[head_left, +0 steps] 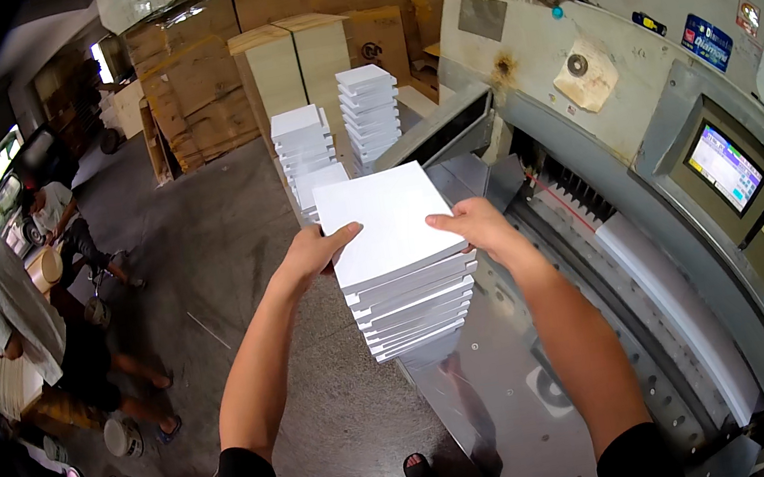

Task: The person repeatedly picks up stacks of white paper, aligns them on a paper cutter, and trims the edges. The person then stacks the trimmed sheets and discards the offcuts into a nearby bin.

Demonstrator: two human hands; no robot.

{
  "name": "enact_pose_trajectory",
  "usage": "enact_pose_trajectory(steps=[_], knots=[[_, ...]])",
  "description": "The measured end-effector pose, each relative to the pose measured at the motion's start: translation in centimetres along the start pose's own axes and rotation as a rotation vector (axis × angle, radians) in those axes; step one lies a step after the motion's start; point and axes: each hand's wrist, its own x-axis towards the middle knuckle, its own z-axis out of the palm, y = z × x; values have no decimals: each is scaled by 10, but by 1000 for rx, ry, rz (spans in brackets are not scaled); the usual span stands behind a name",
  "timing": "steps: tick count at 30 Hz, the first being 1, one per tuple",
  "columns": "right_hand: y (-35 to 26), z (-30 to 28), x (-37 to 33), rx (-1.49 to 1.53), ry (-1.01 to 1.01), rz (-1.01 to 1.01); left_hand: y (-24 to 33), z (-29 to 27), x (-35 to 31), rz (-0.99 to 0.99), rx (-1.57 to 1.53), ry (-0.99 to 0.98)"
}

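Observation:
A thick block of white paper [389, 221] lies on top of a tall pile of paper blocks [415, 311], which are set slightly out of line with one another. My left hand [313, 253] grips the block's left side, thumb on its top face and fingers hidden below the edge. On the opposite side my right hand [481, 226] holds it the same way, thumb pressed on top. I cannot tell whether the block rests fully on the pile. The pile stands at the left edge of a shiny metal table [516, 406].
More white paper piles [370, 112] stand beyond. At right is a large cutting machine [494, 64] with a lit screen [725, 165], and a long white paper stack [675, 313] lies in its bed. Two people [21, 302] are at far left. Cardboard [195, 79] lines the back.

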Motion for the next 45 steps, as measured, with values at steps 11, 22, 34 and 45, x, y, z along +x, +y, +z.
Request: enact_pose_trajectory(steps=[11,22,34,45], knots=[[47,3,0,-410,956,-633,-17,22,15,71,-70,29],[328,38,-487,-382,1154,595,-79,-6,6,351,-364,494],[473,-215,-688,-541,1433,713,-172,558,-214,479,5,-256],[585,-464,-702,-582,1386,1142,-104,691,-202,589,388,-291]])
